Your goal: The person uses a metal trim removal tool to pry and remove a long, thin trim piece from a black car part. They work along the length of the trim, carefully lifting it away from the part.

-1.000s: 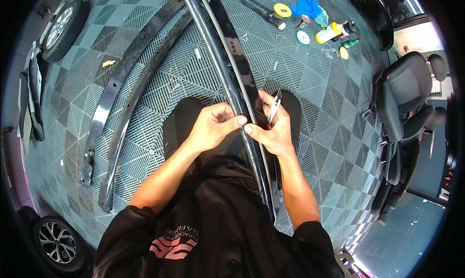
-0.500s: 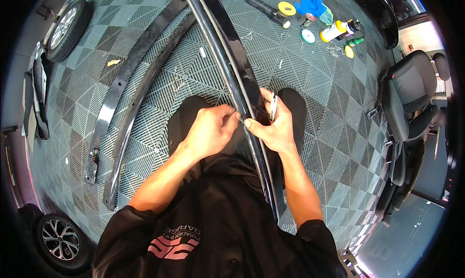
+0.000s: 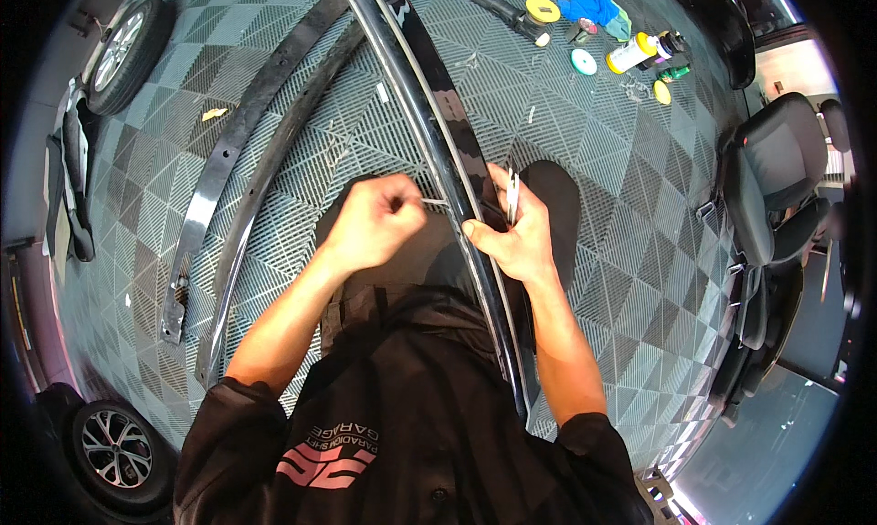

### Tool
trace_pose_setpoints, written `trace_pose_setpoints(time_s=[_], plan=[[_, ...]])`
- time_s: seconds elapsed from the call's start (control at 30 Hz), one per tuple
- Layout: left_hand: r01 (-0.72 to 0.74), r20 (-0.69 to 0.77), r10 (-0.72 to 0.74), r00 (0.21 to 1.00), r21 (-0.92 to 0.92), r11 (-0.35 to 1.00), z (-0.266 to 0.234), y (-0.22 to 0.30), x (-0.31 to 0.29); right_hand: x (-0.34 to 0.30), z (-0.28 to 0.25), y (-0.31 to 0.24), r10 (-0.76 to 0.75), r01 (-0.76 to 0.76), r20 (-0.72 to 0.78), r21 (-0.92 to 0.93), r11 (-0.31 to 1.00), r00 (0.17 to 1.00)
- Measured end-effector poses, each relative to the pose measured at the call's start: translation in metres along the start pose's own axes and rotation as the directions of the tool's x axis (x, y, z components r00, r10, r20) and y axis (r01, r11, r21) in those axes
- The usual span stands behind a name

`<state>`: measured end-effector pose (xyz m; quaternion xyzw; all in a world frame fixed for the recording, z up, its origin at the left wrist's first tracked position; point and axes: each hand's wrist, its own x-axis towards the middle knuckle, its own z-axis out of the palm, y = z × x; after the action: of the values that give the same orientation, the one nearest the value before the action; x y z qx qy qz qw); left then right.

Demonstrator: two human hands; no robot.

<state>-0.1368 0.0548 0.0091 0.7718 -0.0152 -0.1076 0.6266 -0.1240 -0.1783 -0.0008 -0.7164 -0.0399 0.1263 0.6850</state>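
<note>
A long glossy black car trim strip (image 3: 423, 123) with pale edging runs lengthwise over my lap. My right hand (image 3: 519, 234) is closed on it, thumb on the near face and fingers behind. A slim white-and-dark tool (image 3: 512, 196), its kind unclear, is tucked between that hand's fingers. To the left of the trim, my left hand (image 3: 376, 222) is closed in a pinch, slightly blurred. From it a thin pale strip (image 3: 433, 201) stretches to the trim's left edge.
Two other long black trim pieces (image 3: 228, 150) lie on the tiled floor at left, beyond them a wheel (image 3: 123, 54). At far right are a polisher (image 3: 502, 13), a blue cloth (image 3: 589, 6) and a yellow-and-white bottle (image 3: 632, 54). A car seat (image 3: 776, 159) stands at right.
My left hand has pulled away from the trim, to the left and slightly up, drawing out the thin pale strip. My right hand stays at nearly the same spot on the trim.
</note>
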Motion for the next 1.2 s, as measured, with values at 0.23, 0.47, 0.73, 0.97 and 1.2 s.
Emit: trace_pose_setpoints(time_s=[0.23, 0.47, 0.73, 0.97, 1.2], plan=[[-0.143, -0.164, 0.064, 0.984, -0.534, 0.833, -0.024, 0.006, 0.012, 0.001, -0.005, 0.014, -0.097, 0.097, 0.015, -0.014, 0.995, 0.995], [-0.264, -0.313, -0.069, 0.947, -0.885, 0.385, -0.016, 0.027, 0.016, 0.0, -0.003, 0.003, -0.074, 0.068, 0.049, 0.107, 0.992, 0.996], [-0.369, -0.536, 0.042, 0.843, -0.52, 0.77, -0.062, 0.048, 0.028, -0.001, -0.008, 0.003, 0.048, -0.05, 0.033, 0.055, 0.997, 0.998], [-0.098, -0.098, 0.171, 0.98, 0.509, 0.855, -0.029, 0.057, 0.019, 0.004, -0.002, -0.003, 0.029, -0.028, -0.011, 0.039, 0.999, 1.0], [-0.03, -0.044, 0.059, 0.997, 0.494, 0.869, -0.009, 0.043, 0.023, 0.006, -0.003, -0.001, -0.001, 0.001, 0.019, -0.001, 1.0, 1.0]])
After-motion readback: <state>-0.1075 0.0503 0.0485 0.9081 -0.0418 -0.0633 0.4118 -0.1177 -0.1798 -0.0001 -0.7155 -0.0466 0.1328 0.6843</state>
